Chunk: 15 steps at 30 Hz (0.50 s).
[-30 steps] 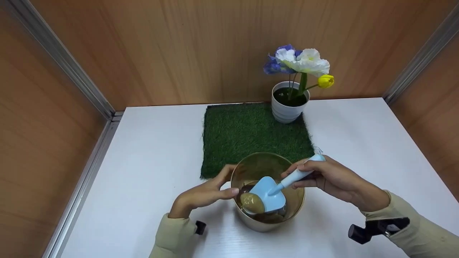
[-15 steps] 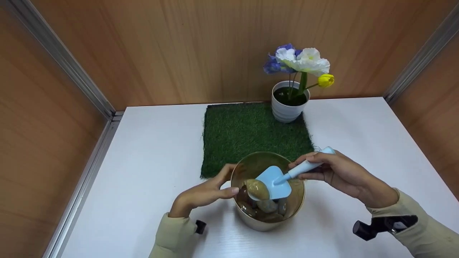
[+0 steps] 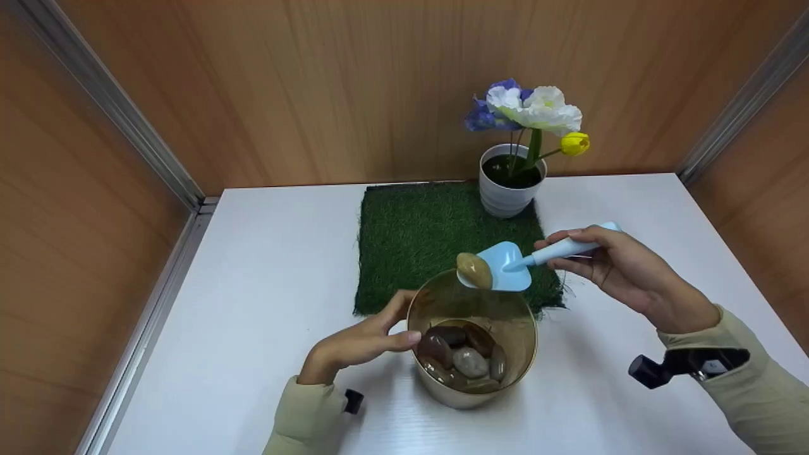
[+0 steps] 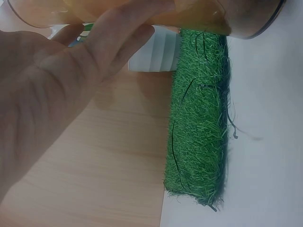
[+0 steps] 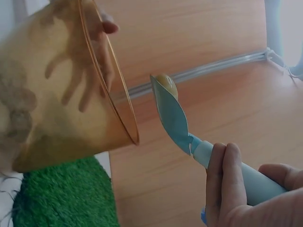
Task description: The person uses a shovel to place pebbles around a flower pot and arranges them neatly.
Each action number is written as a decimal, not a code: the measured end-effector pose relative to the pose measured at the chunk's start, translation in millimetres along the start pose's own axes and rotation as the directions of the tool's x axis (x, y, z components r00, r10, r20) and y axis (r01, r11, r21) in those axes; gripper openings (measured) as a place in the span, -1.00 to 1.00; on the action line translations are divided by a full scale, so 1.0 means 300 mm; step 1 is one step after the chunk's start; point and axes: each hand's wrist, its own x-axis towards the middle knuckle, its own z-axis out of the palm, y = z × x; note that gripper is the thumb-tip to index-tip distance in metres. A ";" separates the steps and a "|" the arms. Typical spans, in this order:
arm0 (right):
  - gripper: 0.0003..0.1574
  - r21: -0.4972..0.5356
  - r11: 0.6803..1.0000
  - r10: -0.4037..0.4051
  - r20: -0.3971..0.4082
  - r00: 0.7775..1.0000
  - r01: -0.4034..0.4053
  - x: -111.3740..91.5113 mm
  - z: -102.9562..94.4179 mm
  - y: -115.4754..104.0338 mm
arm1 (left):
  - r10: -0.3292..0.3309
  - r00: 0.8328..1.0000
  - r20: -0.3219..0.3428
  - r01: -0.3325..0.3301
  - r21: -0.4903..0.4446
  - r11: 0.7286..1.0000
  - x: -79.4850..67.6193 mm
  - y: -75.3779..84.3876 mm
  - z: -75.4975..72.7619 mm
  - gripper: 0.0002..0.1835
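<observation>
My right hand (image 3: pixel 632 272) grips the white-blue handle of a small light-blue shovel (image 3: pixel 510 268). One tan stone (image 3: pixel 474 270) rides on the shovel's blade, which is above the far rim of an amber see-through bucket (image 3: pixel 518 316). In the right wrist view the shovel (image 5: pixel 171 113) is outside the bucket's mouth, the stone (image 5: pixel 169 86) lying on its upper face. My left hand (image 3: pixel 363 341) holds the bucket's left side, thumb at the rim and fingers round the outer wall. Several brown and grey stones (image 3: pixel 471 362) lie at the bucket's bottom.
A green turf mat (image 3: pixel 417 234) lies behind the bucket on the white table (image 3: pixel 284 253). At its back right corner stands a white pot (image 3: pixel 509 197) with blue, white and yellow flowers (image 3: pixel 543 110). A wooden panel (image 3: pixel 354 95) closes off the back.
My right hand has raised the shovel with the tan stone out of the bucket, moving up, away and to the right. The stones inside are now uncovered. My left hand has stayed in place.
</observation>
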 end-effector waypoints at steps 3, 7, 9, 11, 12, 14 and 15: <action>-0.74 0.071 0.997 -0.011 -0.002 1.000 0.011 0.021 -0.020 -0.011 | -0.007 1.000 -0.002 0.007 0.010 1.000 0.000 0.002 -0.001 -0.33; -0.72 0.141 0.990 -0.017 -0.031 0.999 0.022 0.055 -0.046 -0.011 | 0.003 1.000 0.001 -0.003 0.013 1.000 0.000 0.004 -0.002 -0.36; -0.70 0.157 0.987 -0.019 -0.052 0.998 0.027 0.076 -0.059 -0.005 | 0.010 1.000 0.003 -0.010 0.014 1.000 0.002 0.003 -0.004 -0.37; -0.69 0.164 0.986 -0.022 -0.071 0.997 0.033 0.098 -0.072 0.004 | 0.006 1.000 0.005 -0.006 0.014 1.000 0.002 0.004 -0.005 -0.37; -0.68 0.169 0.985 -0.022 -0.079 0.997 0.035 0.110 -0.080 0.010 | 0.000 1.000 0.004 0.000 0.016 1.000 0.003 0.004 -0.005 -0.37; -0.68 0.177 0.983 -0.025 -0.099 0.995 0.042 0.133 -0.094 0.023 | -0.014 1.000 0.002 0.014 0.023 1.000 0.004 0.005 -0.005 -0.35; -0.67 0.180 0.983 -0.024 -0.108 0.994 0.043 0.145 -0.101 0.029 | -0.021 1.000 0.000 0.021 0.026 0.999 0.004 0.005 -0.005 -0.34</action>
